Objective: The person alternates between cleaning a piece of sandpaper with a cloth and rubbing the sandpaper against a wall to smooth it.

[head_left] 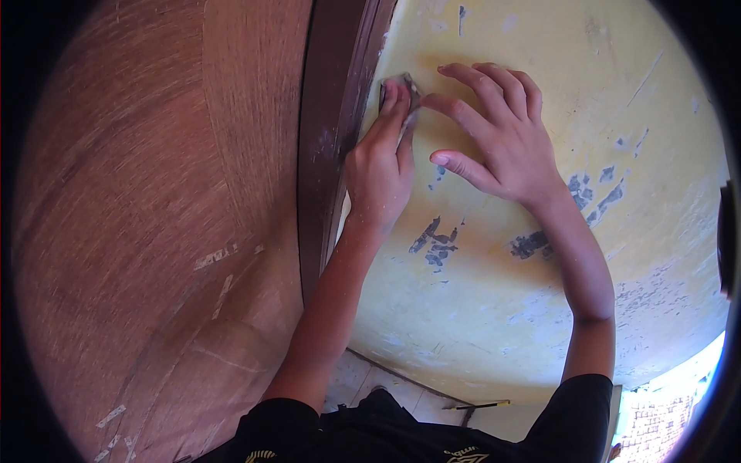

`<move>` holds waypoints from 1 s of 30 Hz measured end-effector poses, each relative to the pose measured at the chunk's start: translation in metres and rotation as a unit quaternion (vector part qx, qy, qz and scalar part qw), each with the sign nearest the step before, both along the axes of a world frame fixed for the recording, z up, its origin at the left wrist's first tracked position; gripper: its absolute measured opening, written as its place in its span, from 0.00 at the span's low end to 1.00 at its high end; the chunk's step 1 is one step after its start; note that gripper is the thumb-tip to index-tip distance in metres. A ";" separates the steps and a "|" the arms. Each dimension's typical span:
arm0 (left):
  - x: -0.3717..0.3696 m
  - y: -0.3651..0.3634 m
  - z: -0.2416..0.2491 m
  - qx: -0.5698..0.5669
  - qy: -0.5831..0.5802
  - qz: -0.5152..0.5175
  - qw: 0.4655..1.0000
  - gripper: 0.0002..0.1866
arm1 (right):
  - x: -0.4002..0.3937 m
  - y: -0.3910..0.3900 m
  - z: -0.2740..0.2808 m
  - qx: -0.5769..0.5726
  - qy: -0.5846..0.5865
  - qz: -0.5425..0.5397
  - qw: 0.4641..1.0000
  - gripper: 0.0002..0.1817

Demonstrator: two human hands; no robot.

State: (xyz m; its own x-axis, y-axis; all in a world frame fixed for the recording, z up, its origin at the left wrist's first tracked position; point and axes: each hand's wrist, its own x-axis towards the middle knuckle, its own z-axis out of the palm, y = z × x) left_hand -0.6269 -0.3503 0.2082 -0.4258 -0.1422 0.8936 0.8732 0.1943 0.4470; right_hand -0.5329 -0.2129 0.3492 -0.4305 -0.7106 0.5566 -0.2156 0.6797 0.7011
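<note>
My left hand (380, 171) presses a small, flat greyish piece (409, 83), like folded sandpaper, against the yellow wall (478, 316) close to the dark brown door frame (332, 116). Its fingers point up and are closed over the piece, covering much of it. Just to the right, my right hand (505, 135) is open with its fingers spread and curved, its fingertips at the wall. The right index fingertip comes close to the edge of the greyish piece. Dark patches of bared surface (441, 245) mark the paint below my hands.
A reddish-brown wood panel (154, 177) with whitish tape-like scraps (216, 256) fills the left side. Below lie a tiled floor (417, 395) and a thin stick with a yellow end (486, 404). Bright light enters at lower right.
</note>
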 end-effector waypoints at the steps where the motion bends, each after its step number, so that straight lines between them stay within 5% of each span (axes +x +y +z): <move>1: 0.002 -0.001 -0.011 -0.005 -0.007 -0.004 1.000 0.25 | 0.000 0.000 0.000 -0.002 0.000 0.000 1.000 0.30; 5: 0.005 0.003 -0.040 -0.008 0.015 0.028 0.999 0.25 | 0.001 -0.001 -0.001 0.003 -0.009 -0.005 1.000 0.30; 9: -0.003 -0.010 0.002 -0.032 -0.007 0.016 0.999 0.26 | -0.001 -0.001 0.001 0.004 -0.006 -0.008 1.000 0.30; 12: 0.016 -0.007 -0.044 -0.048 -0.013 0.033 0.998 0.27 | 0.001 -0.001 0.003 0.003 -0.006 -0.014 1.000 0.31; 19: 0.004 -0.006 -0.008 -0.034 -0.007 0.023 0.999 0.29 | -0.001 -0.003 0.001 0.000 -0.010 -0.012 1.000 0.31; 23: 0.014 0.005 -0.063 -0.040 -0.026 0.017 0.999 0.29 | 0.000 -0.004 0.001 0.005 -0.007 -0.013 1.000 0.31; 30: 0.005 0.003 -0.014 -0.021 -0.029 0.018 0.999 0.30 | 0.001 -0.003 0.001 -0.002 -0.011 -0.010 1.000 0.31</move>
